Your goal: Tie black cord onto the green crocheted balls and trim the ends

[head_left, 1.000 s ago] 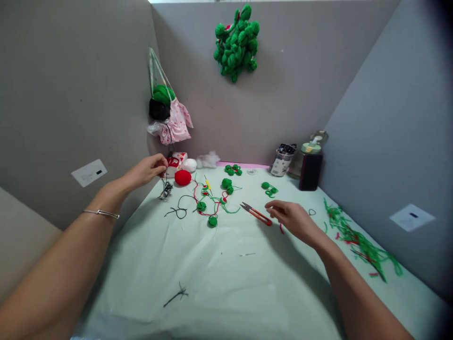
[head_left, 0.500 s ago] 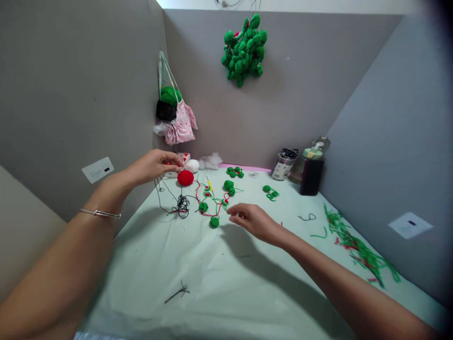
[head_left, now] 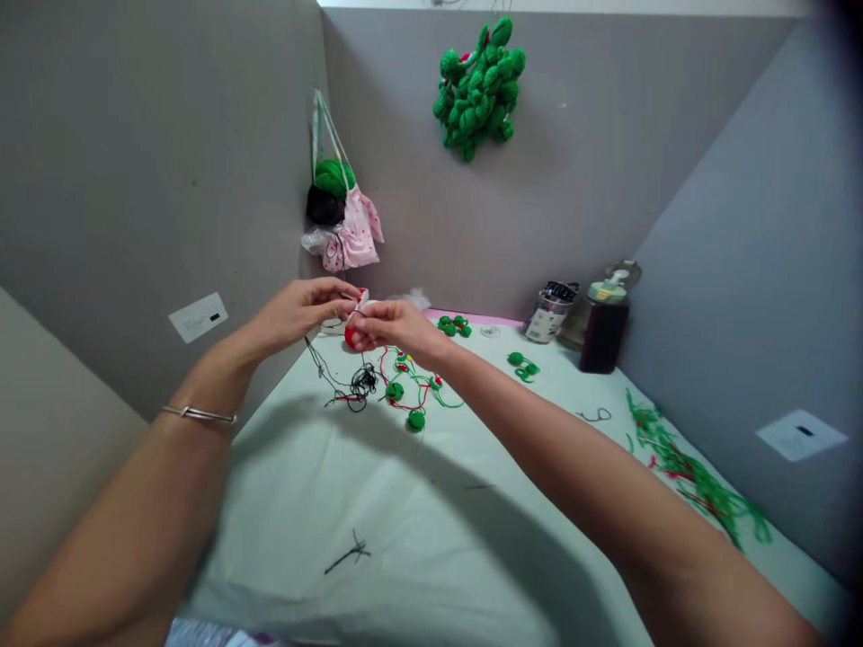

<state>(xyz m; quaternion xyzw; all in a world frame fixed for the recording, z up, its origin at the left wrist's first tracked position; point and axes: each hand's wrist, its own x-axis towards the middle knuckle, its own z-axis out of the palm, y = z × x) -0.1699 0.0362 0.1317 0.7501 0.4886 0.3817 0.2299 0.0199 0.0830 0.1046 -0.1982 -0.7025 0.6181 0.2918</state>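
My left hand (head_left: 303, 310) and my right hand (head_left: 391, 325) meet above the far left of the table, fingertips pinched together. A thin black thread (head_left: 324, 364) hangs from my left fingers down to a small black tangle (head_left: 362, 386) on the table. The fingers of my right hand close at the same spot, in front of a red ball (head_left: 350, 336). Just below lie green crocheted balls (head_left: 415, 419) joined by red and green yarn (head_left: 424, 392).
A light green sheet (head_left: 431, 530) covers the table inside grey partition walls. A cluster of green crocheted pieces (head_left: 480, 85) and a pink bag (head_left: 351, 234) hang on the wall. A tin (head_left: 549, 314), a dark bottle (head_left: 602, 331), and green yarn scraps (head_left: 694, 467) are at the right.
My right hand left the red scissors, crossed leftwards and now meets my left hand. My left hand rose, lifting the black thread. The view shifted slightly left.
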